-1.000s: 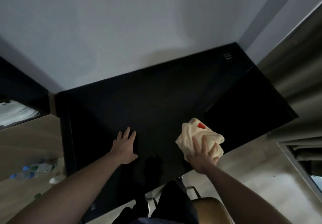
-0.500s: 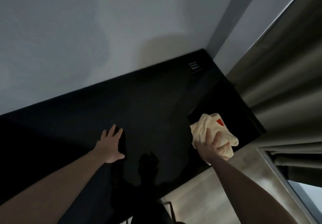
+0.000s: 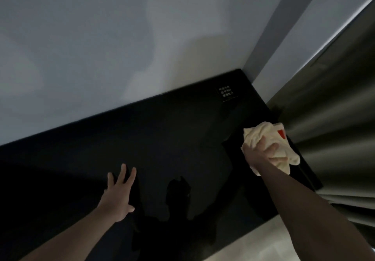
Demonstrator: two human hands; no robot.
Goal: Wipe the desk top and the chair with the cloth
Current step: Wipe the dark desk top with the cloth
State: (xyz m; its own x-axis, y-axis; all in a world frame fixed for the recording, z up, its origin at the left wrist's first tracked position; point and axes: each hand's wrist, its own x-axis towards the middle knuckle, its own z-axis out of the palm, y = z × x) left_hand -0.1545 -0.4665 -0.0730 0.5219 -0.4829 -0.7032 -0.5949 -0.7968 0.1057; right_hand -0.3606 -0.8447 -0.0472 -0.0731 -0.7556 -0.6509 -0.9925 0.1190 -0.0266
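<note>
right hand (image 3: 263, 155) grips the bunched cream cloth (image 3: 269, 139), fingers curled over the wad, pressing it down on the black desk top (image 3: 162, 139) at about 3 o'clock in the head view. cloth has a red patch (image 3: 281, 138) on its far side. left hand (image 3: 119, 191) lies flat with fingers spread straight, palm on the desk near 7 o'clock, holding nothing; reads as a brace

cloth sits right at the desk's right end, touching or nearly touching the grey curtain (image 3: 334, 139) that hangs past that edge toward 3–4 o'clock. desk's long axis runs from 9 o'clock up to the far corner at about 1 o'clock, along the pale wall (image 3: 121, 47). a small label with light print (image 3: 226, 94) lies on the surface near that far corner, well ahead of the cloth

key relation: nearly all unwiped-looking surface lies to the left of the cloth, toward 9 o'clock, along the long axis. so judgement: next stroke has to sweep back leftward, or push forward toward 1 o'clock to reach the corner. right hand is the only one on the cloth; left hand sits in the path of a near-edge leftward pass and would likely need lifting

chair not in view, so that part looks still to do

pale floor (image 3: 274, 240) shows at 5 o'clock below the desk edge
</note>
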